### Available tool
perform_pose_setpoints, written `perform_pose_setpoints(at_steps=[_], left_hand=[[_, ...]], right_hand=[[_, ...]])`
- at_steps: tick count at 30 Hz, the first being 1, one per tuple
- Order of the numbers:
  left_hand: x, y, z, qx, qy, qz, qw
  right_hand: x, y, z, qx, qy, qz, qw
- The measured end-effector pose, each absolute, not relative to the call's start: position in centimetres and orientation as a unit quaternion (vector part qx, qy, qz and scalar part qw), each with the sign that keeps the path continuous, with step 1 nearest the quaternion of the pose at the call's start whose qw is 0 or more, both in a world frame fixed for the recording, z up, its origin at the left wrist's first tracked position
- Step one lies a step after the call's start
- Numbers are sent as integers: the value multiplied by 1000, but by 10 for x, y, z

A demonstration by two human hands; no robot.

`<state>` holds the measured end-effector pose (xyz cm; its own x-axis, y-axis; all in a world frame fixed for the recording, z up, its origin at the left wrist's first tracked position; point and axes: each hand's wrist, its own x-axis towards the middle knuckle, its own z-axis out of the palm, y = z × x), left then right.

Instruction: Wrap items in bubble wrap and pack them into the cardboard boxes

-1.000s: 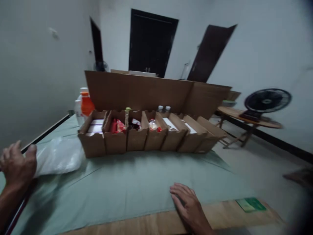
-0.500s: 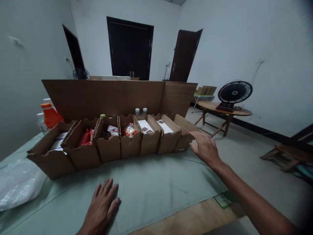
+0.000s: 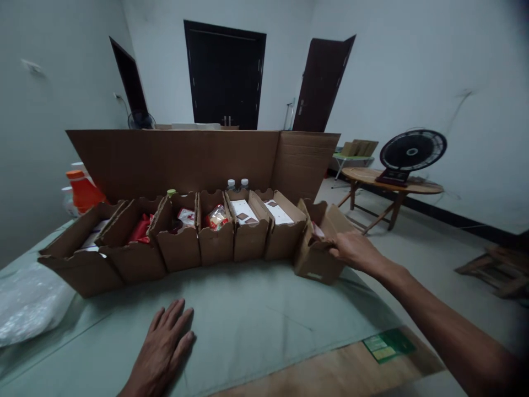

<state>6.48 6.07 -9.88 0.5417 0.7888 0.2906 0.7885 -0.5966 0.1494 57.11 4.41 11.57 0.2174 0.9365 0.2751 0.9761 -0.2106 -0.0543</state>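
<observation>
- Head view, lower centre: left hand [image 3: 163, 344] lies flat, palm down, fingers spread wide on the pale green cloth [image 3: 256, 320] that covers the surface; it holds nothing.
- Head view, right of centre: right hand [image 3: 351, 249] reaches in from the lower right, arm outstretched, fingers closed on the near top edge of the end cardboard box [image 3: 316, 248].
- The end cardboard box sits at the right end of the row, skewed and standing a little apart from its neighbour, closer to the near edge of the cloth. Something red-and-white shows inside it; too small to identify.
- Centre left: row of open cardboard boxes [image 3: 182, 242] side by side in a shallow arc. Contents: white flat packs in some, red packets in others.
- Behind the row: tall cardboard sheet [image 3: 182, 160] standing upright as a backdrop; two bottle caps [image 3: 237, 183] show just in front of it.
- Far left: orange bottle [image 3: 82, 190] beside the first box; clear plastic bag [image 3: 28, 303] lying on the cloth at the lower left.
- Lower right: green card [image 3: 388, 344] on the bare wood edge of the surface.
- Right background: black fan [image 3: 412, 151] on a round wooden table [image 3: 392, 184]; dark doors [image 3: 225, 74] in the far wall.
</observation>
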Motion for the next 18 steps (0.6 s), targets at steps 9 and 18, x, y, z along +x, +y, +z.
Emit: perform_pose_setpoints(at_steps=[9,18], left_hand=[[73,54,-75,873,458,161,48],[70,56,-83,854,464,227,61]], right_hand=[[461,64,136,-743,-669,20,-15],[387,99,141,-738,-667,43,99]])
